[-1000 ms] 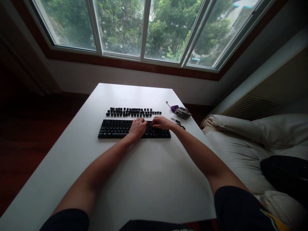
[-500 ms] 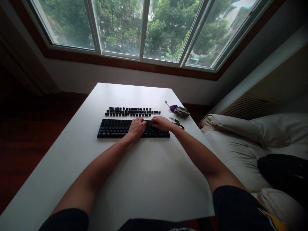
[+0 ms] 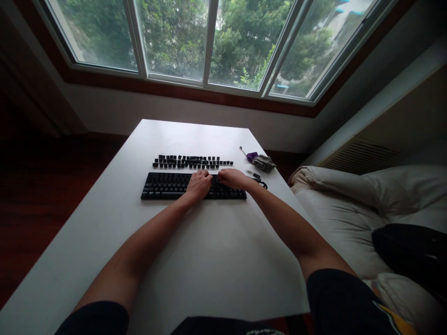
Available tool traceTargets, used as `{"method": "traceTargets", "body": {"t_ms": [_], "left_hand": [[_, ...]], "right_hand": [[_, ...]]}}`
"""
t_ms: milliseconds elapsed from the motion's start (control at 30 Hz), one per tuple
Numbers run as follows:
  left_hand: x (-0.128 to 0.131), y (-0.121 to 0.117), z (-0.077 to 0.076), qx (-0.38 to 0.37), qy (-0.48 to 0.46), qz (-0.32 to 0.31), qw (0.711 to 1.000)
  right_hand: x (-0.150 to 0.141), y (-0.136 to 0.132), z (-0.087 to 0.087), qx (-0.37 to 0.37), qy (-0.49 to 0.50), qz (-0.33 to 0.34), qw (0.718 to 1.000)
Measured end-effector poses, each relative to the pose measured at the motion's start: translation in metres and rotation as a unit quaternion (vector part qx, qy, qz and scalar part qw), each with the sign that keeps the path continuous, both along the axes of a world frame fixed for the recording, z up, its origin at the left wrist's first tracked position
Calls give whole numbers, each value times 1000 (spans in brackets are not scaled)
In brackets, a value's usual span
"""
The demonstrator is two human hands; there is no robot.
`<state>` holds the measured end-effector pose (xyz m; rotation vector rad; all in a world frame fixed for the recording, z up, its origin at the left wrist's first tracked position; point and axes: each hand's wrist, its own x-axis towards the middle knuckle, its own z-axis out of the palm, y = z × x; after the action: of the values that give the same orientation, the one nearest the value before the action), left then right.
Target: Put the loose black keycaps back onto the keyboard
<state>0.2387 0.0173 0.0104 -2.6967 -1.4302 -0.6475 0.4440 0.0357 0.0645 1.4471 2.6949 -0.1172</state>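
Note:
A black keyboard (image 3: pixel 164 186) lies across a white table. My left hand (image 3: pixel 199 184) rests on its middle, palm down, with the fingers stretched toward the far edge. Just to the right, my right hand (image 3: pixel 232 177) is bent over the keyboard's right part with fingers pressed together. Whatever those fingers pinch, if anything, is hidden. Beyond the keyboard, loose black keycaps (image 3: pixel 179 165) stand in uneven rows.
At the table's right edge lie a grey and purple cloth bundle (image 3: pixel 263 163), a thin brush-like stick (image 3: pixel 242 150), a small wire-ended tool (image 3: pixel 254 174) and a dark cable (image 3: pixel 264 184). A pale sofa (image 3: pixel 335 214) borders the white table (image 3: pixel 209 260) on the right.
My right hand has shifted very slightly left over the keyboard. My left hand and the keycaps look the same.

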Motion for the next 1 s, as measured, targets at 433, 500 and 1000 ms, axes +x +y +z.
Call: {"method": "traceTargets", "body": {"t_ms": [433, 500, 1000], "left_hand": [[0, -2, 1, 3, 8, 4, 1000], [0, -2, 2, 3, 7, 3, 1000], [0, -2, 2, -5, 2, 5, 1000]], "right_hand": [[-7, -23, -1, 46, -27, -28, 998], [-8, -25, -2, 52, -26, -31, 998], [2, -23, -12, 70, 24, -23, 997]]}}
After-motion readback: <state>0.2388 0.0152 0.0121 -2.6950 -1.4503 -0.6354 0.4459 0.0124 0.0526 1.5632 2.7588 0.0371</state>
